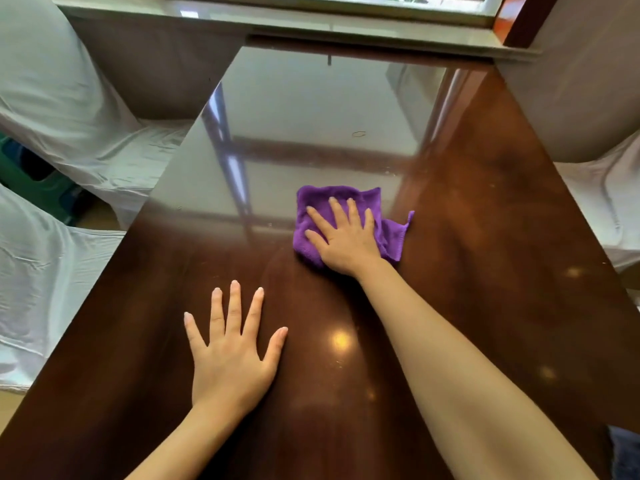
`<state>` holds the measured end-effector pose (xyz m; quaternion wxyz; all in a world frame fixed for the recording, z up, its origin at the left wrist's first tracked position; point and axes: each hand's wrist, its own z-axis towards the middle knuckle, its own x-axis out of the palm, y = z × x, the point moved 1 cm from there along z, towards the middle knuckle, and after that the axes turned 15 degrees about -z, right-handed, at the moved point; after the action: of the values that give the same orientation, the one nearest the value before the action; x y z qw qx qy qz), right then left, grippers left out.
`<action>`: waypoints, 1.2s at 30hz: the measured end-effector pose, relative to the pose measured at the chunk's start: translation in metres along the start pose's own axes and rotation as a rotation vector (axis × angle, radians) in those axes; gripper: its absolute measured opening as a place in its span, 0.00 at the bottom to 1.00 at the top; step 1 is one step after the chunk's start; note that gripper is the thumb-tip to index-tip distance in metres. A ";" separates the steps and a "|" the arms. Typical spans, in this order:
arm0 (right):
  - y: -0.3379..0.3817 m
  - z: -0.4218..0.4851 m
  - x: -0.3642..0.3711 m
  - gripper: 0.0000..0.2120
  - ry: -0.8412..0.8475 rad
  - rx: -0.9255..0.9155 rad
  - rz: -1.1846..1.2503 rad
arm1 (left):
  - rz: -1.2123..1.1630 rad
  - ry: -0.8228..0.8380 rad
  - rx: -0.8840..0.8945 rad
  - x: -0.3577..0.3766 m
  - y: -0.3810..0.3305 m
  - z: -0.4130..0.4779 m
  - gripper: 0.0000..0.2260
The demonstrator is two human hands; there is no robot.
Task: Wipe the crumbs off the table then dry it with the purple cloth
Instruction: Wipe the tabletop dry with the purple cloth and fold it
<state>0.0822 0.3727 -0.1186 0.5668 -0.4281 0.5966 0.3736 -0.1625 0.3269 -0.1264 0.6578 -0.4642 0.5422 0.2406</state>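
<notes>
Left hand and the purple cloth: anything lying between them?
Nothing: head view shows only bare glossy table between the left hand and the purple cloth under the right hand.

White-covered chairs (pixel 52 109) at nine and three o'clock (pixel 602 188); window sill (pixel 277 19) at twelve; green object (pixel 31 181) at nine.
</notes>
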 end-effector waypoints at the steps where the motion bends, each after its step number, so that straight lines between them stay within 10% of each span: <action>1: 0.010 -0.001 -0.001 0.26 0.001 -0.025 -0.002 | 0.003 -0.003 0.001 0.001 0.001 0.000 0.34; 36: -0.076 -0.250 0.018 0.25 0.045 0.314 -0.034 | -0.048 0.014 -0.017 -0.003 0.007 -0.026 0.39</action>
<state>0.0641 0.1111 -0.1135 0.6195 -0.3525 0.6529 0.2562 -0.1812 0.3080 -0.1258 0.6557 -0.4843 0.5334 0.2260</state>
